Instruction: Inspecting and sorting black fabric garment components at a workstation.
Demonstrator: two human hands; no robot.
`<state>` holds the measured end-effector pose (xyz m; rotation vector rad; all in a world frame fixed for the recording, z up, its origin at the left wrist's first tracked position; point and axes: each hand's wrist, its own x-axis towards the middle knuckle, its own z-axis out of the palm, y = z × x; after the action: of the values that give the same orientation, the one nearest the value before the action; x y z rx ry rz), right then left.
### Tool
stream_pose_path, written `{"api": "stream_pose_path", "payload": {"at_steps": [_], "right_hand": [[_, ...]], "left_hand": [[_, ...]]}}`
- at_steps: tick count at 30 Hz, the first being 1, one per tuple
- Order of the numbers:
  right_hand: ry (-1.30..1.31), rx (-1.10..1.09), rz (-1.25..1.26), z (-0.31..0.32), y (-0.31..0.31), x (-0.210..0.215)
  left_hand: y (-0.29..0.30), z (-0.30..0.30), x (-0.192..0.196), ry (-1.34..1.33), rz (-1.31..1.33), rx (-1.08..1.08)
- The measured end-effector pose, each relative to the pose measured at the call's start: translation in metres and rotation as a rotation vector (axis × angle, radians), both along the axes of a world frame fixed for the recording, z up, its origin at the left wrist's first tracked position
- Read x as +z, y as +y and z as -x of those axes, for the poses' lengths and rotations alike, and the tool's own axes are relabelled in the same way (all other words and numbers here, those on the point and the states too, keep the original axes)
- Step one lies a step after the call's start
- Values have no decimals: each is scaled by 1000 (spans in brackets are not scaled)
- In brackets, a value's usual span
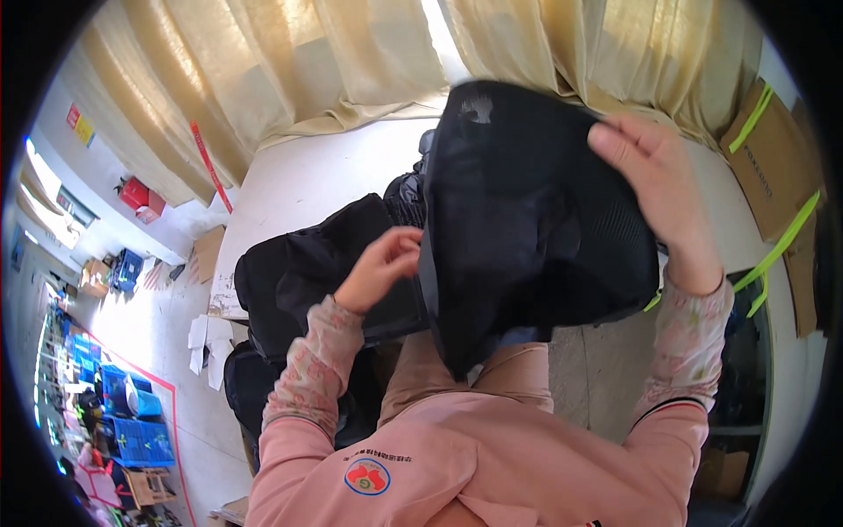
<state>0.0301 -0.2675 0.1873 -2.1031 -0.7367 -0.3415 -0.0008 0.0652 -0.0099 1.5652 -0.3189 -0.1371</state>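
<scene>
A large black fabric bag (pixel 500 206) is held up in front of me, tilted, with a mesh-like panel on its right side and a small grey print near its top. My right hand (pixel 654 180) grips its upper right edge, thumb on the near face. At the bag's left edge is my left hand (pixel 382 268), its fingers curled in and the tips partly hidden at the rim. Behind my left hand, a second black bag (pixel 325 263) lies on the white table (pixel 294 176).
More black fabric (pixel 241 382) hangs below the table's near edge. Beige curtains (pixel 351 61) rise behind the table. Cardboard (pixel 764 167) with yellow-green straps stands at right. On the floor to the left are blue crates (pixel 140 439), white paper scraps (pixel 211 342) and red tape lines.
</scene>
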Motion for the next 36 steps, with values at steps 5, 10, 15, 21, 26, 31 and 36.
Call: {"api": "stream_pose_path", "payload": {"at_steps": [5,10,15,21,26,31,36], "right_hand": [[306,170,-596,-9,-4,22],[376,264,-696,-8,7,33],[351,-144,-820,14,50,23],[150,-332,-341,-3,4,-50],[143,-102,64,-84,-8,-129],[85,-54,272,-120,-23,-212],[302,-49,454,-133,-54,-196]], "left_hand": [[-50,53,-53,417,54,-396],[-103,37,-109,432,773,-315],[-113,18,-48,615,1178,-83],[-147,10,-44,754,1281,-312],[-115,36,-3,723,833,-59],[-64,30,25,379,1160,-321],[48,45,63,167,467,38]]}}
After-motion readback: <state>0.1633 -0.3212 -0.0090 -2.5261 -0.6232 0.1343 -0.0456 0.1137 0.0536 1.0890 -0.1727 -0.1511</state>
